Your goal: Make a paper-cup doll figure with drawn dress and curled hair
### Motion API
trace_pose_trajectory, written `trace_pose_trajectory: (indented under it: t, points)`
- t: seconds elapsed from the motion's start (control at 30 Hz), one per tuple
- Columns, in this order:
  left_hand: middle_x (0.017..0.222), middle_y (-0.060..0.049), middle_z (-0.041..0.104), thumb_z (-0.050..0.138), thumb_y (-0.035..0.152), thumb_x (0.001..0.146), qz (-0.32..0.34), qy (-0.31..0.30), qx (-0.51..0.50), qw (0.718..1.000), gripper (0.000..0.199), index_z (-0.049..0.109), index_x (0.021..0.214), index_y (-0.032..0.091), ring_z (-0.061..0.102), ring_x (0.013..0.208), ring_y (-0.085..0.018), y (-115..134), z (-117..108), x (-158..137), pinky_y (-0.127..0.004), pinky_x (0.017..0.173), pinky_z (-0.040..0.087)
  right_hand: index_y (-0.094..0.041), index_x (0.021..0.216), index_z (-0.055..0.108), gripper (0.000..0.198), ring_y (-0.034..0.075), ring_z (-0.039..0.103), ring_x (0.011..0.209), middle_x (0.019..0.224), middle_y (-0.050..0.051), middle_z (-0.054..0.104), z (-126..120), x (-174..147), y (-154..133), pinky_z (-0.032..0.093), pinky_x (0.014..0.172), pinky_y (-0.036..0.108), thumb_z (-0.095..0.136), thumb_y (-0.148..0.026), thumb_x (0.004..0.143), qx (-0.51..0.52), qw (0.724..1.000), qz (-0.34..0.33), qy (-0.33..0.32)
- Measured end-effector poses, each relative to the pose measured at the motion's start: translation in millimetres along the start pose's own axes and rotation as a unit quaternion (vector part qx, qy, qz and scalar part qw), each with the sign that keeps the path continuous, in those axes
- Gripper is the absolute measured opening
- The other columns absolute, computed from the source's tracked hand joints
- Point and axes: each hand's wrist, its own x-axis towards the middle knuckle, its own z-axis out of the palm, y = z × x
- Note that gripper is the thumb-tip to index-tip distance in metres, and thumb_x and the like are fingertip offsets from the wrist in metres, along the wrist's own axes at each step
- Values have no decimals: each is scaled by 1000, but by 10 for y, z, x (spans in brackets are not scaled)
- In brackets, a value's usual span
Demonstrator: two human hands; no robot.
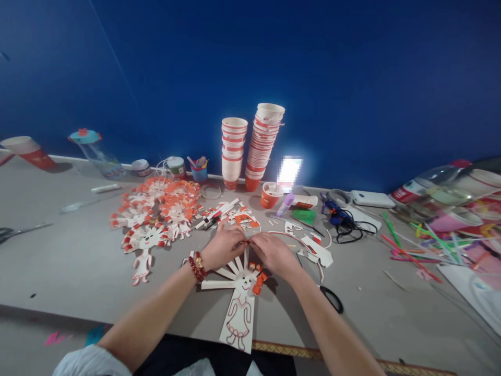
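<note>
Plainly, a blue wall (176, 78) backs the grey tabletop (70, 271), where a taller stack of paper cups (263, 149) stands beside a shorter stack (232, 151). At the front edge lies a drawn paper doll (239, 316). Beyond its head, the left hand (223, 246) and right hand (273, 254) meet, fingertips pinched on one paper strip (246, 259). Orange curls (258, 284) fringe the head's right side.

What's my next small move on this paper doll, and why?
Probably roll the strip between your left hand and right hand down toward the doll: the curled strips on the right show orange, while the straight strips on the left look uncurled.
</note>
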Motion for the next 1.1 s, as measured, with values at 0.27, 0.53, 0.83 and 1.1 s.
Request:
trace_pose_trajectory:
  t: [0.27,0.53,0.83,1.1]
  points:
    - [91,-3,70,53,16,86,-31,8,-40,999,14,64,77,19,61,97,-20,-42,48,0,-42,110,25,-19,90,59,22,21,61,88,90,7,68,-12,-5,-36,44,78,31,39,-22,100,-2,1000,-3,29]
    - [84,-2,69,56,18,82,-54,-4,-93,994,11,66,80,19,60,85,-18,-55,35,4,-31,90,40,-20,84,55,20,21,59,83,85,7,66,-10,-15,-28,43,74,30,42,-22,99,6,998,-33,62]
    - [77,-1,66,52,27,90,-68,-8,-93,993,20,64,77,19,57,80,-17,-87,44,5,-28,82,42,-19,87,57,19,22,59,86,88,7,67,-19,-4,-15,43,77,31,43,-23,99,36,998,-31,41]
    - [80,0,67,62,29,86,-79,0,-76,994,14,63,77,19,58,83,-17,-100,50,-21,-30,85,40,-19,94,62,22,21,62,87,89,7,70,-24,-6,-12,43,77,30,42,-25,101,71,997,-4,-4]
